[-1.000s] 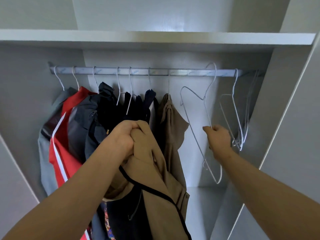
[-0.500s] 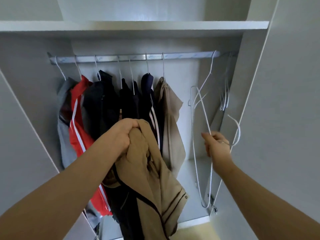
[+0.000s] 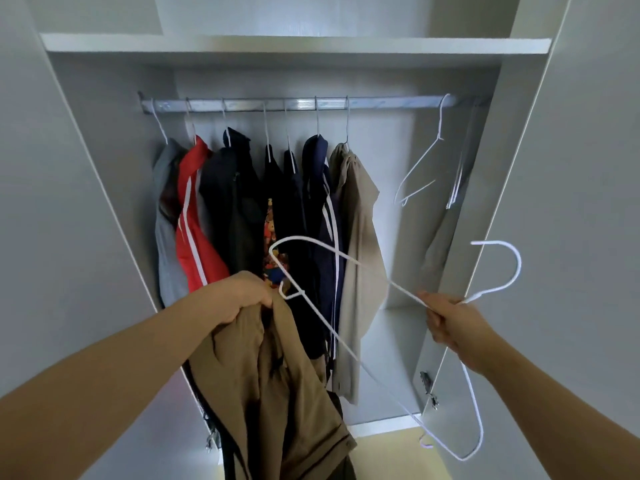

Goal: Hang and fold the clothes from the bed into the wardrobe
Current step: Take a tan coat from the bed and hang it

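Before an open wardrobe (image 3: 104,209): left hand (image 3: 239,299) fingers clenched on a tan jacket (image 3: 277,386), right hand (image 3: 450,320) fingers clamped round a white hanger (image 3: 349,355).

No legible text, label, brand mark, number or sign is found anywhere in the head view. One hanging dark garment (image 3: 273,251) carries a multicoloured printed patch in orange, red and blue, but the print is too small and blurred to tell whether it holds any lettering.
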The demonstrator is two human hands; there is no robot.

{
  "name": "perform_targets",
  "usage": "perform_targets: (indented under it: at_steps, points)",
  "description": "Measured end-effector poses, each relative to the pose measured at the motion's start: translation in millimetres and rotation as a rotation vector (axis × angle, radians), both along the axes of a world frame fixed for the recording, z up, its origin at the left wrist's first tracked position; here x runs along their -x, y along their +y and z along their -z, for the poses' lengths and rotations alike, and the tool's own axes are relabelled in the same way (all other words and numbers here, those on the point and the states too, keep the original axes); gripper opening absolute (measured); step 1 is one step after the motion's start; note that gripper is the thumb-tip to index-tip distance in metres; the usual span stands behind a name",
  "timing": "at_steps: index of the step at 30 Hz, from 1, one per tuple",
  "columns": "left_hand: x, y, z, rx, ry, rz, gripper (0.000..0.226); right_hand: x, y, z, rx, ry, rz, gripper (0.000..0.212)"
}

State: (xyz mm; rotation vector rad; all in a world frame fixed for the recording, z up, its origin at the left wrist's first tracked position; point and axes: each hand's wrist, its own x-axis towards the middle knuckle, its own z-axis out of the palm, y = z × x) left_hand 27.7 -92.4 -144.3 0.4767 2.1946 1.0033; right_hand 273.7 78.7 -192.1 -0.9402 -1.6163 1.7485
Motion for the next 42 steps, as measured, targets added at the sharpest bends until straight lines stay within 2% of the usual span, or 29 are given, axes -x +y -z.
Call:
perform_targets:
  at_steps: [2, 4, 8, 9, 11, 13, 14, 17, 19, 21, 25, 27, 32, 35, 37, 39, 41, 42]
  points:
    - [1.0, -0.7, 10.0, -0.008, 0.005, -0.026, 0.018, -4.6, -4.2, 5.7, -0.013, -0.107, -0.040, 0.054]
    - [0.4, -0.1, 16.3, -0.002, 0.024, -0.032, 0.015, -6.4, -8.8, 13.9, 0.022, -0.198, -0.071, 0.054]
    - [6.6, -2.1, 25.1, 0.022, 0.109, -0.016, 0.017, -3.7, -18.7, 22.6, 0.087, -0.245, -0.119, 0.052]
    - [9.7, -2.7, 27.9, 0.036, 0.156, -0.014, 0.010, -2.5, -20.2, 22.1, 0.095, -0.251, -0.135, 0.052]
    - [12.1, -6.1, 30.0, 0.114, 0.236, -0.001, 0.017, -2.3, -22.1, 21.4, 0.105, -0.261, -0.159, 0.053]
    - [13.6, -13.7, 33.7, 0.145, 0.314, 0.021, 0.010, -5.4, -22.7, 21.8, 0.105, -0.286, -0.168, 0.052]
    - [14.1, -17.6, 36.9, 0.156, 0.359, 0.024, 0.016, -7.6, -23.1, 22.9, 0.103, -0.308, -0.175, 0.051]
    - [8.2, -27.5, 43.3, 0.235, 0.609, 0.047, 0.021, -10.5, -28.3, 28.3, 0.074, -0.371, -0.227, 0.050]
    - [-0.2, -27.5, 43.6, 0.232, 0.743, 0.089, 0.018, -6.4, -34.4, 31.0, 0.049, -0.378, -0.258, 0.050]
    - [-10.1, -23.3, 40.1, 0.175, 0.792, 0.137, 0.014, 0.7, -41.6, 30.7, 0.029, -0.376, -0.262, 0.050]
    - [-30.0, -8.0, 26.8, -0.057, 0.741, 0.176, 0.015, 14.2, -51.6, 23.0, -0.017, -0.401, -0.239, 0.047]
    - [-43.1, -0.2, 15.0, -0.189, 0.659, 0.153, 0.016, 18.4, -56.5, 17.8, -0.045, -0.392, -0.234, 0.044]
    - [-89.8, 16.1, -12.3, -0.453, 0.376, 0.189, 0.019, 39.2, -77.2, -1.1, -0.131, -0.210, -0.189, 0.019]
    - [-108.7, 17.4, -27.4, -0.562, 0.230, 0.305, 0.020, 49.0, -84.0, -14.8, -0.262, -0.055, -0.127, 0.024]
    - [-104.4, 13.2, -37.8, -0.603, 0.335, 0.399, 0.020, 48.8, -81.1, -21.7, -0.242, 0.033, -0.031, 0.025]
    - [-92.6, 9.2, -42.0, -0.561, 0.550, 0.509, 0.018, 45.1, -74.7, -30.3, -0.212, 0.064, 0.075, 0.023]
    - [-85.2, 3.4, -36.9, -0.472, 0.823, 0.592, 0.008, 43.2, -69.3, -37.8, -0.242, 0.049, 0.096, 0.023]
    - [-82.4, 2.2, -32.9, -0.433, 1.029, 0.607, 0.009, 42.5, -67.6, -41.9, -0.267, 0.052, 0.094, 0.025]
